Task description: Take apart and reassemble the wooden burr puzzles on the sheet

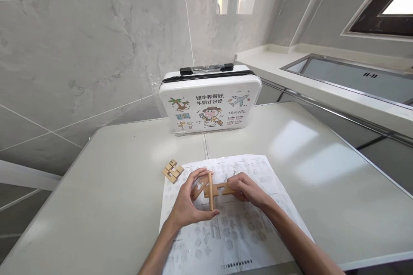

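My left hand spans a flat wooden puzzle piece, seen nearly edge-on, gripping its ends between thumb and fingers. From the right, my right hand pinches a notched wooden puzzle piece, whose far end crosses the edge-on one. Whether the two interlock or only overlap, I cannot tell. Within the curve of my left hand shows another slotted wooden piece, partly covered by the fingers. Below both hands lies a white instruction sheet printed with small diagrams.
A small cluster of wooden pieces rests at the sheet's upper left edge. Behind it, a white cartoon-printed case in clear plastic stands against the tiled wall. The pale table carries these. At right is a counter with a sink.
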Demonstrator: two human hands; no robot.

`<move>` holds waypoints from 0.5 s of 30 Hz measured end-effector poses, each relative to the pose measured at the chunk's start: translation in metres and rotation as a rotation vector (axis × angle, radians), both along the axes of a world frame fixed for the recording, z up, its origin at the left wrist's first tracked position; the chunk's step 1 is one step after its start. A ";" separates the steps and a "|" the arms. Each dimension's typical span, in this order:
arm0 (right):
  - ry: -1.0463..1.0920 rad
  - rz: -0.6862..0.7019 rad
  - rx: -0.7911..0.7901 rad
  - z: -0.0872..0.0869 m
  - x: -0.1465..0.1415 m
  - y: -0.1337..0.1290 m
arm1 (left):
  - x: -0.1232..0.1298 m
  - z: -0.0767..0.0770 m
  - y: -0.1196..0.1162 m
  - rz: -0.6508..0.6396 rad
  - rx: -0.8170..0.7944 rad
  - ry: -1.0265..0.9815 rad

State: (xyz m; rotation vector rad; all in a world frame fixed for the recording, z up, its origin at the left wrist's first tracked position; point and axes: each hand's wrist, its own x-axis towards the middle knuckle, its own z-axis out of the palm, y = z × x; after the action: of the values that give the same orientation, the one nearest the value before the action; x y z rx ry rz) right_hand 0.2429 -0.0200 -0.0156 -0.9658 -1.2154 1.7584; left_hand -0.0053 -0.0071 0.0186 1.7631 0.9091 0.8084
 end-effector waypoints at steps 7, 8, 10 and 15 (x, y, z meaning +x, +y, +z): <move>0.032 -0.061 -0.015 0.000 0.003 0.000 | -0.002 -0.005 0.003 0.079 0.059 0.012; 0.040 -0.068 -0.017 0.000 0.003 0.000 | -0.003 -0.005 0.003 0.061 0.051 0.000; 0.054 -0.080 -0.021 -0.001 0.002 0.000 | -0.003 -0.006 0.004 0.016 0.026 -0.028; 0.070 -0.102 -0.045 -0.003 0.002 0.001 | -0.004 -0.006 0.003 0.031 0.009 -0.042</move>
State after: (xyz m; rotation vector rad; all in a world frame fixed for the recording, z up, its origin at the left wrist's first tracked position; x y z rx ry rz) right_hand 0.2444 -0.0188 -0.0186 -0.9668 -1.0683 1.7311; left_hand -0.0089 -0.0036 0.0130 1.7373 0.9081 0.8684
